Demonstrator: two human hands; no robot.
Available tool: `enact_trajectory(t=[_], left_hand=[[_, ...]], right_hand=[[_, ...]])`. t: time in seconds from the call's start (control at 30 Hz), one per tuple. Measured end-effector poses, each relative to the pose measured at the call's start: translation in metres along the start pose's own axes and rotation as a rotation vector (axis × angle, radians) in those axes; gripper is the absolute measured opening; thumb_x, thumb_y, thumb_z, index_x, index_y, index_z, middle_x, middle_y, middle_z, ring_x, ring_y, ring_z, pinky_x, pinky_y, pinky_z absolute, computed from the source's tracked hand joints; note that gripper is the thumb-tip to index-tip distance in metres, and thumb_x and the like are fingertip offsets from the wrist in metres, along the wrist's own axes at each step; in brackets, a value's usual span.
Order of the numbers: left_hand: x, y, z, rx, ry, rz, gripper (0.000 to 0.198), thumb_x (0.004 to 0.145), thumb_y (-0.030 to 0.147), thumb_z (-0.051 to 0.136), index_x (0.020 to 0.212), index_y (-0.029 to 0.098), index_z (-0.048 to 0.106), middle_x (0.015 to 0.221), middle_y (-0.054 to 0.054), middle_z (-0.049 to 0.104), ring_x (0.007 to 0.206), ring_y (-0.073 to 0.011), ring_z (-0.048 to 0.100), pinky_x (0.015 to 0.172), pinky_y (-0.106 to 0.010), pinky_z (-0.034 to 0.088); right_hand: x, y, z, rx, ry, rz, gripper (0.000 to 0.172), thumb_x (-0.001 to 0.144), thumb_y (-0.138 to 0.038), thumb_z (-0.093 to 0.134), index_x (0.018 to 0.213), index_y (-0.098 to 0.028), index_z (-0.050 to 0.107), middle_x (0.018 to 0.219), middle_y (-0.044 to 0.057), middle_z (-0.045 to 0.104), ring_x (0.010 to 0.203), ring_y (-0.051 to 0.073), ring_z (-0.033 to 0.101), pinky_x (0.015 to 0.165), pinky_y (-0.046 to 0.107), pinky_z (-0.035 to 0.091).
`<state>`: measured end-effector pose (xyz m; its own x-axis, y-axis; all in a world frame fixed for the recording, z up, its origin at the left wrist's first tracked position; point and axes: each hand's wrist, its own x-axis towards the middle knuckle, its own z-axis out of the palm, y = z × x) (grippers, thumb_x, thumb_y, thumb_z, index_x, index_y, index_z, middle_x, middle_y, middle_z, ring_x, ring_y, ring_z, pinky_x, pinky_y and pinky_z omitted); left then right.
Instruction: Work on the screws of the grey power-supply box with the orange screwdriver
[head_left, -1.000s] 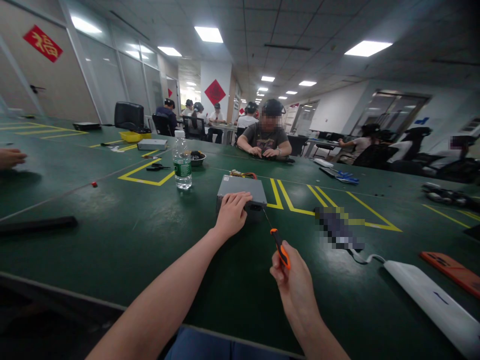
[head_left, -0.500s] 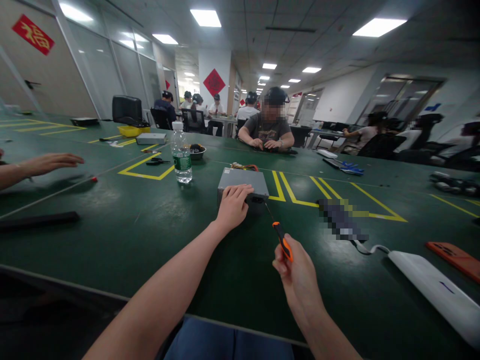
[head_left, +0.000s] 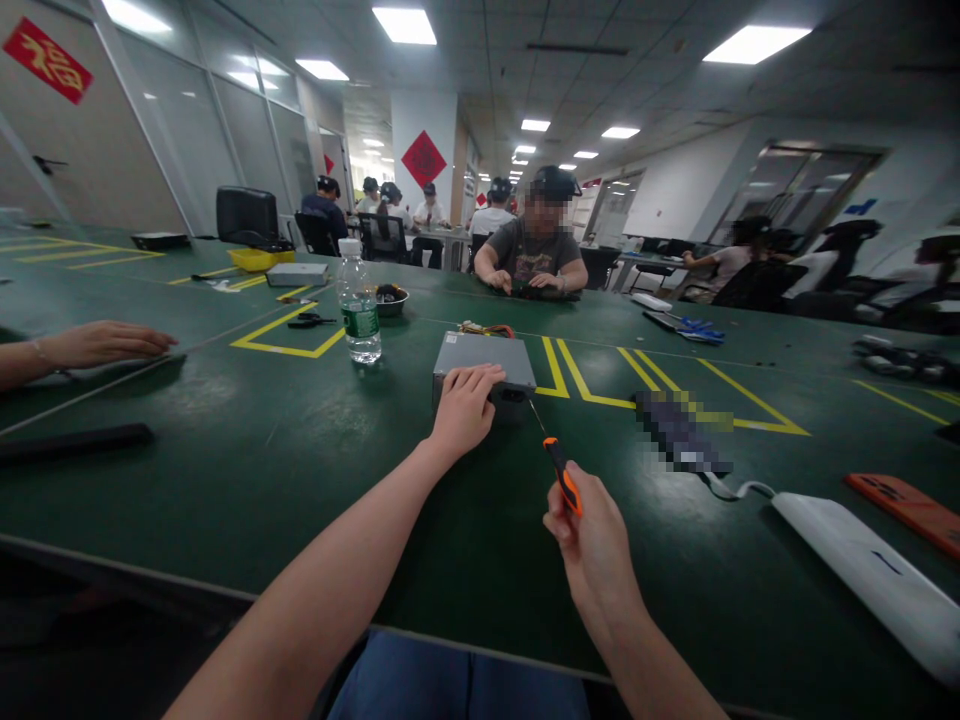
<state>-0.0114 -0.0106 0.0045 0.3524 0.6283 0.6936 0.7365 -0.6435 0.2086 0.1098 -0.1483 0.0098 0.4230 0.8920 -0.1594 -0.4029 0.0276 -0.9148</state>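
A grey computer power supply [head_left: 484,350] rests on the green table with its socket side towards me and a bundle of coloured wires [head_left: 487,328] behind it. My left hand [head_left: 466,405] grips its near left part, fingers over the top and thumb down the front face. In my right hand [head_left: 589,520] is an orange and black screwdriver [head_left: 561,475], held by the handle. Its thin shaft points up and left, and the tip is at the lower right corner of the power supply's front. Any screw there is too small to make out.
A water bottle [head_left: 360,310] stands left of the power supply, before a metal bowl [head_left: 390,300]. To the right lie a blurred-out dark device [head_left: 679,430], a white power bank [head_left: 870,570] and an orange phone [head_left: 900,505]. Another person's hand [head_left: 105,345] rests at the left.
The view has shifted slightly. My hands, the power supply and the screwdriver keep almost the same positions to one another. At the left, the other person's hand has come down towards the table.
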Motion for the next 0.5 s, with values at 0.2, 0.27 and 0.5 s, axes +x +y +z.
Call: enact_trajectory(t=[0.2, 0.27, 0.5], left_hand=[[-0.0001, 0.0009, -0.0013, 0.004, -0.012, -0.003, 0.042, 0.075, 0.006, 0.044, 0.113, 0.024, 0.050, 0.126, 0.001, 0.053, 0.120, -0.0167, 0.041, 0.102, -0.035, 0.027], [0.0002, 0.0013, -0.0020, 0.010, -0.017, -0.007, 0.042, 0.075, 0.006, 0.044, 0.113, 0.024, 0.050, 0.126, 0.001, 0.053, 0.120, -0.0168, 0.041, 0.102, -0.035, 0.027], [0.0002, 0.0018, -0.0023, 0.000, -0.013, -0.007, 0.042, 0.075, 0.006, 0.044, 0.112, 0.023, 0.050, 0.125, 0.001, 0.053, 0.119, -0.0167, 0.042, 0.102, -0.035, 0.026]], right_hand=[[-0.0006, 0.0008, 0.0016, -0.002, -0.010, -0.005, 0.032, 0.068, -0.041, 0.064, 0.065, -0.018, 0.043, 0.047, -0.008, 0.048, 0.035, 0.003, 0.033, 0.034, 0.014, 0.022], [-0.0006, 0.0008, 0.0023, -0.007, -0.006, -0.009, 0.031, 0.069, -0.041, 0.063, 0.065, -0.018, 0.043, 0.047, -0.008, 0.047, 0.036, 0.003, 0.033, 0.034, 0.014, 0.022], [0.0049, 0.0049, 0.0009, -0.113, 0.016, -0.108, 0.033, 0.069, -0.043, 0.064, 0.080, -0.019, 0.044, 0.060, -0.008, 0.046, 0.036, 0.001, 0.030, 0.033, 0.014, 0.022]])
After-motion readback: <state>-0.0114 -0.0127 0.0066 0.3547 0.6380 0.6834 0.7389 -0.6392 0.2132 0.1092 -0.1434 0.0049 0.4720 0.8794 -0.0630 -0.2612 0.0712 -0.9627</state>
